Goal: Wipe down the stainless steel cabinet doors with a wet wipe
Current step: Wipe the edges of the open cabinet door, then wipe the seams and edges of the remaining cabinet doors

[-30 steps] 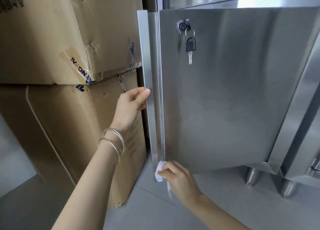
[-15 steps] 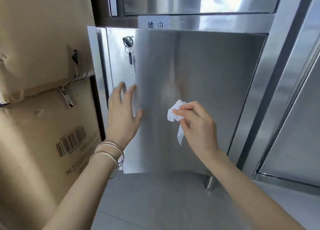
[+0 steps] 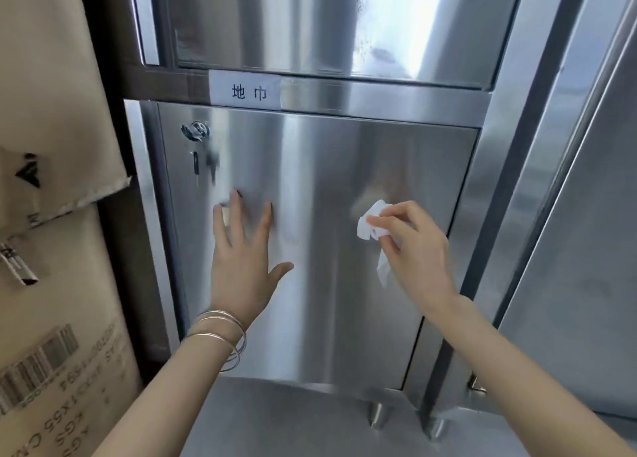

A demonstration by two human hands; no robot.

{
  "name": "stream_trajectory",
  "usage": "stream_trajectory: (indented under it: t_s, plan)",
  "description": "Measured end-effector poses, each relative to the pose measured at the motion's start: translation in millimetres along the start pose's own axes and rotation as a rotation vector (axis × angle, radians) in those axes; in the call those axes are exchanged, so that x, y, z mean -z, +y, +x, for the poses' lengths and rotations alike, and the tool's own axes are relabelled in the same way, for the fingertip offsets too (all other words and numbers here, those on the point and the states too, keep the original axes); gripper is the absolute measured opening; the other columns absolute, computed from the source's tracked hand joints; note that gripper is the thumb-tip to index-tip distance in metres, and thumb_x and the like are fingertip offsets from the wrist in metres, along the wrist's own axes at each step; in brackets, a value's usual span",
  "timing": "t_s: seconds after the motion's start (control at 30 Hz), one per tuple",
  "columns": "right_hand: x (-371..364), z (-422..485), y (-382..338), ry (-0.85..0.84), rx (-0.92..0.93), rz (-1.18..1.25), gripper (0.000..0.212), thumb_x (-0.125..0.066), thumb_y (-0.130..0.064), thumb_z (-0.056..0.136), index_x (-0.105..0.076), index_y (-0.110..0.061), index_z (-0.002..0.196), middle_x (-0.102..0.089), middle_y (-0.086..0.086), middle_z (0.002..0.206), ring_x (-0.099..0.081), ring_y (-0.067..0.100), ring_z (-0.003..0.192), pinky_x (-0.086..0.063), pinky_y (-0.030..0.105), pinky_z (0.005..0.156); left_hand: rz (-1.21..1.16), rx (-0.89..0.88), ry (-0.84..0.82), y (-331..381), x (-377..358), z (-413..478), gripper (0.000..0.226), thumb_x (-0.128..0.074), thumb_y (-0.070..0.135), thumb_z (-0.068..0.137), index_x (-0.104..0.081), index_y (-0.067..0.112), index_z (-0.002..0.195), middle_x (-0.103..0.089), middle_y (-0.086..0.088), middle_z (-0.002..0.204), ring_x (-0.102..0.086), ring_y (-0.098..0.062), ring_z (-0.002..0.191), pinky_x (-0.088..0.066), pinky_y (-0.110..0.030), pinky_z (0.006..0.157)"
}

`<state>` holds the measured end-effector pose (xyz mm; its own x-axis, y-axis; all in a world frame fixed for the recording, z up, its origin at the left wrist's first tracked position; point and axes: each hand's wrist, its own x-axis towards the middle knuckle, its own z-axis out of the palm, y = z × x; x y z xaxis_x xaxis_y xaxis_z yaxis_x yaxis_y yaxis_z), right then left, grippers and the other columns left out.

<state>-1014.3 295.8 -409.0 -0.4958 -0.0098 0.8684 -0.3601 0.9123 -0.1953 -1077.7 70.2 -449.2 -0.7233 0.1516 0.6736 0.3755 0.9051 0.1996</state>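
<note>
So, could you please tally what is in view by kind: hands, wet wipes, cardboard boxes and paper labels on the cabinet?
hands: 2 (left hand, right hand)
wet wipe: 1
cardboard boxes: 2
paper label: 1
Total: 6
</note>
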Motion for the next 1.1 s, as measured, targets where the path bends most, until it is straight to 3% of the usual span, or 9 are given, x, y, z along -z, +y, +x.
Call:
stream_trajectory:
  t_s: [0.13, 0.3, 0.47, 0.6, 0.73, 0.8, 0.87, 0.93, 1.1]
  plan:
    - [-8, 12, 5, 0.008, 0.029, -0.042, 0.032, -0.062, 0.009, 0.077, -0.072, -0.013, 0.098, -0.062, 0.003, 0.099, -0.059, 0.028, 0.087, -0.049, 0.033, 0.069, -0.004, 0.008, -0.070, 11, -6, 21, 0.099, -0.064, 0.055, 0.083, -0.006, 0.020, 0.156, 0.017, -0.007, 0.162, 0.006, -0.037, 0.148, -0.040, -0.047, 0.107]
    - [-11, 20, 9, -0.012, 0.055, -0.122, 0.029, -0.067, 0.009, 0.073, -0.073, -0.010, 0.096, -0.064, 0.006, 0.093, -0.060, 0.027, 0.079, -0.043, 0.024, 0.068, 0.145, 0.023, -0.126, 23, -16, 26, 0.110, -0.051, 0.067, 0.084, 0.014, 0.011, 0.153, 0.026, -0.015, 0.158, 0.012, -0.041, 0.147, -0.043, -0.039, 0.106]
    - [-7, 25, 9, -0.062, 0.077, -0.169, 0.028, -0.071, 0.010, 0.070, -0.073, -0.007, 0.092, -0.066, 0.009, 0.090, -0.061, 0.031, 0.073, -0.052, 0.033, 0.060, 0.233, 0.030, -0.160, 24, -12, 28, 0.106, -0.057, 0.055, 0.088, 0.016, 0.013, 0.152, 0.024, -0.015, 0.158, 0.007, -0.039, 0.148, -0.053, -0.034, 0.094]
    - [10, 37, -4, -0.186, -0.004, -0.124, 0.028, -0.072, 0.012, 0.069, -0.074, -0.006, 0.090, -0.067, 0.011, 0.089, -0.063, 0.032, 0.073, -0.055, 0.036, 0.061, 0.163, 0.026, -0.297, 20, 21, 34, 0.093, -0.059, 0.046, 0.090, 0.004, 0.022, 0.154, 0.016, -0.004, 0.162, -0.005, -0.030, 0.149, -0.038, -0.038, 0.109]
    - [56, 66, -41, -0.291, -0.027, -0.089, 0.033, -0.077, 0.010, 0.063, -0.075, -0.009, 0.090, -0.068, 0.007, 0.088, -0.064, 0.028, 0.069, -0.055, 0.032, 0.062, 0.242, -0.003, -0.444, 34, 93, 48, 0.075, -0.049, 0.051, 0.093, -0.013, 0.027, 0.154, -0.018, -0.001, 0.161, -0.018, -0.027, 0.147, -0.016, -0.045, 0.118]
    - [90, 91, -64, -0.332, -0.014, -0.073, 0.034, -0.081, 0.008, 0.061, -0.076, -0.012, 0.088, -0.068, 0.004, 0.087, -0.064, 0.024, 0.067, -0.053, 0.027, 0.061, 0.167, -0.064, -0.411, 52, 144, 59, 0.071, -0.068, 0.045, 0.082, -0.044, 0.022, 0.144, -0.050, -0.008, 0.143, -0.044, -0.031, 0.134, -0.031, -0.051, 0.113]
    - [130, 124, -87, -0.364, -0.017, -0.053, 0.036, -0.083, 0.006, 0.058, -0.076, -0.014, 0.088, -0.068, 0.002, 0.087, -0.064, 0.022, 0.067, -0.054, 0.027, 0.061, 0.130, -0.130, -0.331, 73, 196, 71, 0.064, -0.086, 0.037, 0.061, -0.070, 0.014, 0.118, -0.071, -0.010, 0.109, -0.066, -0.033, 0.107, -0.048, -0.057, 0.096]
    - [176, 161, -106, -0.388, -0.029, -0.052, 0.039, -0.085, 0.005, 0.055, -0.076, -0.017, 0.086, -0.068, 0.000, 0.087, -0.064, 0.020, 0.065, -0.054, 0.026, 0.060, 0.112, -0.157, -0.297, 95, 251, 87, 0.056, -0.090, 0.035, 0.054, -0.075, 0.012, 0.104, -0.074, -0.006, 0.093, -0.070, -0.031, 0.092, -0.051, -0.059, 0.089]
    - [298, 268, -149, -0.398, -0.013, -0.113, 0.039, -0.087, 0.001, 0.052, -0.076, -0.021, 0.083, -0.069, -0.005, 0.085, -0.065, 0.016, 0.066, -0.047, 0.018, 0.061, 0.101, -0.206, -0.274, 147, 390, 154, 0.045, -0.086, 0.035, 0.061, -0.076, 0.012, 0.098, -0.073, -0.003, 0.090, -0.071, -0.028, 0.089, -0.052, -0.055, 0.090]
